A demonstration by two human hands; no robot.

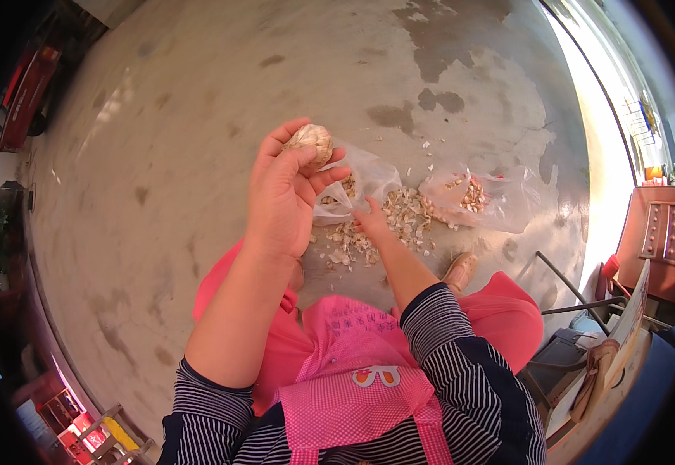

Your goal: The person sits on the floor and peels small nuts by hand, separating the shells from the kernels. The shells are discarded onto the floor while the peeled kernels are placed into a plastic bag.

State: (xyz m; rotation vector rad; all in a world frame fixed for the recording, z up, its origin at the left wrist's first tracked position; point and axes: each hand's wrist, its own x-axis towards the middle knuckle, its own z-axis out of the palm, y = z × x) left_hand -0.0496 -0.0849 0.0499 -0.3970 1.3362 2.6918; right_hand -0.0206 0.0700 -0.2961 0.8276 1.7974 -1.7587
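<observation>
A whole garlic bulb [312, 142] with papery skin is held up between the thumb and fingers of my left hand [291, 180]. Lower and to the right, my right hand [370, 220] has its fingers apart beside the edge of a clear plastic bag [372, 174]; I see nothing in it. Garlic shows inside that bag, partly hidden by my left hand. A heap of loose garlic skins [404, 215] lies on the floor between the bag and a second clear plastic bag [509, 200], which contains garlic cloves [474, 195].
The concrete floor [168, 145] has damp patches. My shoe [460, 270] stands near the skins. To the right are a metal-framed chair [576, 305] and a wooden cabinet [628, 232]. A red vehicle [26, 99] is at the far left, a small ladder-like frame [113, 433] at the lower left.
</observation>
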